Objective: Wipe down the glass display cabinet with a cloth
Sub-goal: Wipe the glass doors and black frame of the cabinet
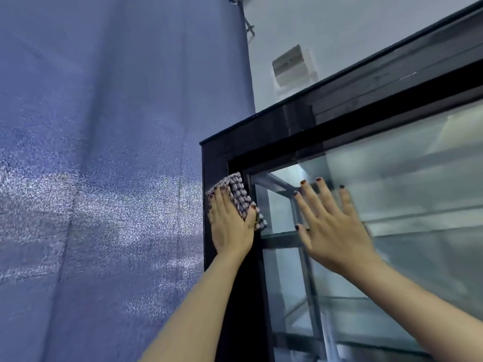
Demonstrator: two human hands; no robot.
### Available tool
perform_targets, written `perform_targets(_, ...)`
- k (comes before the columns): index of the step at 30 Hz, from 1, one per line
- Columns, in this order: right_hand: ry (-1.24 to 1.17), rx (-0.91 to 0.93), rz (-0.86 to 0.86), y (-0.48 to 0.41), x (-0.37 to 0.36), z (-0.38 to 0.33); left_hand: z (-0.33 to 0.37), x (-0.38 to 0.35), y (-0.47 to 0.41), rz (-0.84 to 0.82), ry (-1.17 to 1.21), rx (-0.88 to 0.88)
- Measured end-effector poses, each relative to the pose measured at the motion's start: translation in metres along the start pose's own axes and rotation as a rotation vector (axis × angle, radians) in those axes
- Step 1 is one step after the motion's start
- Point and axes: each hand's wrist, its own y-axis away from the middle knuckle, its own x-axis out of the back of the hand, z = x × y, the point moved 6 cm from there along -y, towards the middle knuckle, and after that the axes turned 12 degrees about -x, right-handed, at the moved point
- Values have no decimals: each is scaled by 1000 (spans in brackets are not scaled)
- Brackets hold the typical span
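On the far left hangs a blue textured fabric curtain, just beside the cabinet and not part of the job.

Next comes the left hand. It lies flat with fingers nearly straight and the thumb laid along the side, pressing a grey-and-white chequered woven cloth against the black upright post of the black-framed glass display cabinet, just below its top left corner. The cloth is folded into an oblong. Its long axis runs roughly up and down the post, with the upper end towards the corner and the lower end leaning towards the clear glass front pane.

The likeliest risk is that the cloth, pinned only by a flat palm and not clenched, slides out or bunches up on a hard stroke. Its lower corner already pokes out past the thumb.

To the right, the right hand rests open on the pane with fingers spread, holding nothing. I judge it will leave prints on the glass that need wiping again. Leaning heavily on it could also strain the pane.
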Motion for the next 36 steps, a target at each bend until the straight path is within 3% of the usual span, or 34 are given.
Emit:
perform_targets(10,-86,26,85,1,0,-3,0,16,-121,189,25,-172)
perform_targets(16,-15,18,74,2,-1,-2,-3,17,-121,230,108,-262)
perform_targets(23,-4,-12,50,5,1,0,-9,-3,-32,221,66,-247)
perform_targets(30,-51,-2,132,4,0,-1,-2,24,-125,324,324,38)
perform_targets(36,-39,3,147,3,-1,-1,42,21,-139,299,192,-36)
